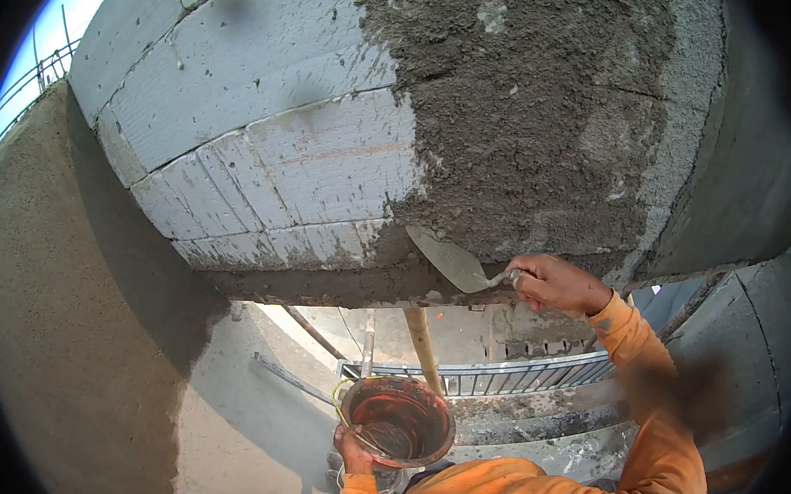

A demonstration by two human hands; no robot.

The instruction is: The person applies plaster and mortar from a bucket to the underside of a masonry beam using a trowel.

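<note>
My right hand (552, 284) is closed around the handle of a pointed trowel (453, 261). The trowel's blade lies against the lower part of the wall, by the bottom edge of the rough grey mortar (528, 146). Mortar covers the wall's right part, while pale blocks (278, 86) show bare on the left. Low in the view, my left hand (354, 450) grips the rim of a reddish bucket (400, 421). Grey residue coats the bucket's inside, and a yellowish handle (339, 397) hangs at its left side.
A mortar-covered ledge (321, 285) runs along the wall's bottom. Below it are a wooden pole (423, 350), a metal railing (533, 375) and splattered planks (539, 417). A plastered side wall (74, 318) stands at left, and a smooth grey surface (749, 169) at right.
</note>
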